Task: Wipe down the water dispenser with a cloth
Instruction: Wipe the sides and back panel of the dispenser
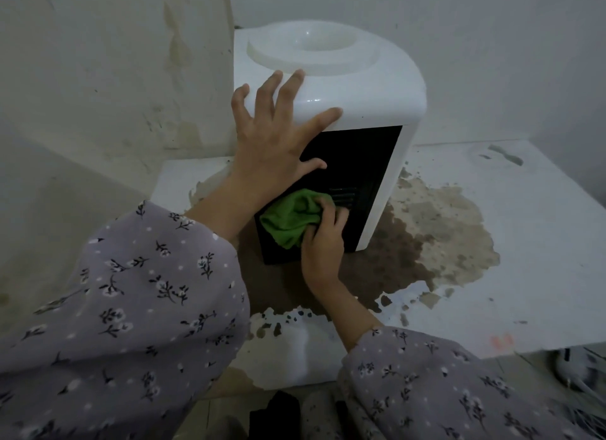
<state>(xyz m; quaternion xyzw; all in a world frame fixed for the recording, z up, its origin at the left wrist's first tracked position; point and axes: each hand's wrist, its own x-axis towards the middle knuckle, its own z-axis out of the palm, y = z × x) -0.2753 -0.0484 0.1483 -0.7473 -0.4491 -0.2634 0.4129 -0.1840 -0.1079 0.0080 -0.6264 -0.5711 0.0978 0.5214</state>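
The white water dispenser stands at the back left corner of the desk, close to the wall. The left hand lies on its top front edge with the grip spread flat, and the right hand has its grip curled round a bunched green cloth pressed to the lower black front panel, just beside the drip grille. To wipe well here, I judge, brace firmly so the body cannot slide, and work the cloth into the grille slots and down to the panel's bottom edge.
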